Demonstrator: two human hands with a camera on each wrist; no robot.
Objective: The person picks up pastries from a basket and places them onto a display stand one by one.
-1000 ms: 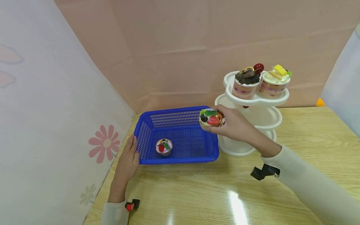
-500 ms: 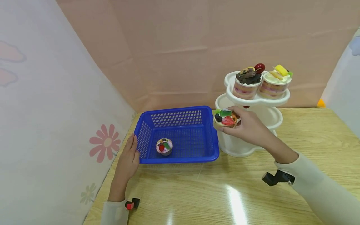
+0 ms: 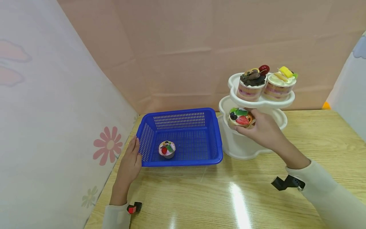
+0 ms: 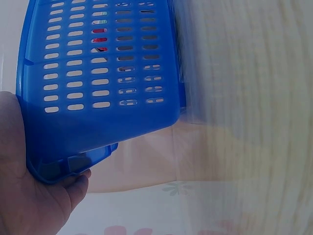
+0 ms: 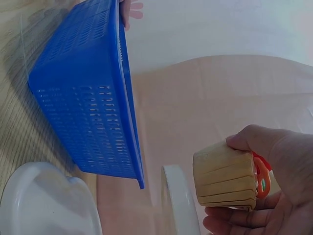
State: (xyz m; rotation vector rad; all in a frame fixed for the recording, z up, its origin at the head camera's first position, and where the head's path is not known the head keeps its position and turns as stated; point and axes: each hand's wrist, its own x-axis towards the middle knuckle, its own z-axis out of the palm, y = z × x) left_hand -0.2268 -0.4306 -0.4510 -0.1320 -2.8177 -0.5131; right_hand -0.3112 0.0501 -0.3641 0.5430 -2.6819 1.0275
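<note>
My right hand (image 3: 266,130) pinches a fruit-topped cupcake (image 3: 239,118) between thumb and fingers, over the left side of the middle tier of a white three-tier stand (image 3: 275,119). The right wrist view shows the pleated, tan side of the cupcake's cup (image 5: 225,176), tilted in that view, near the white tier edge (image 5: 178,200). At the left end of a blue plastic basket (image 3: 183,164), my left hand (image 3: 131,162) grips the rim. One smaller cupcake (image 3: 167,149) with pink cream and a red berry sits inside the basket, towards its front left.
Two dessert cups, one chocolate-topped (image 3: 251,84) and one cream-topped (image 3: 279,84), stand on the top tier above my right hand. A pinkish cloth (image 3: 177,63) hangs behind the wooden table (image 3: 200,197). A flowered white cloth (image 3: 71,127) is at left.
My right hand has moved right with the cupcake, from the basket's right rim to the stand's middle tier. My left hand and the basket have stayed in place.
</note>
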